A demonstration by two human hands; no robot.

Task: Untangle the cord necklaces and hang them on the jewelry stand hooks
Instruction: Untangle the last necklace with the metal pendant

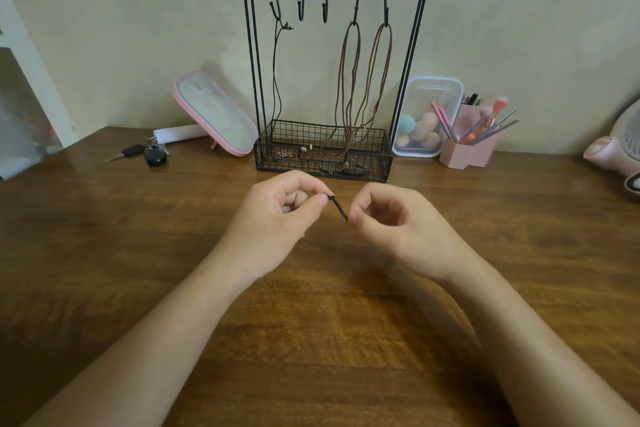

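Cord (340,207) is pinched at both ends by curled left hand (280,215) and right hand (398,222), slanting between them; stand (294,166) lies straight beyond.

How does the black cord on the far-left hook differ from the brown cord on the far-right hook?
The black cord is dark and thin; the brown cord is lighter and thicker. The black cord hangs as a narrow line with a knot near its hook; the brown cord opens into a loop. Both reach down into the wire basket.
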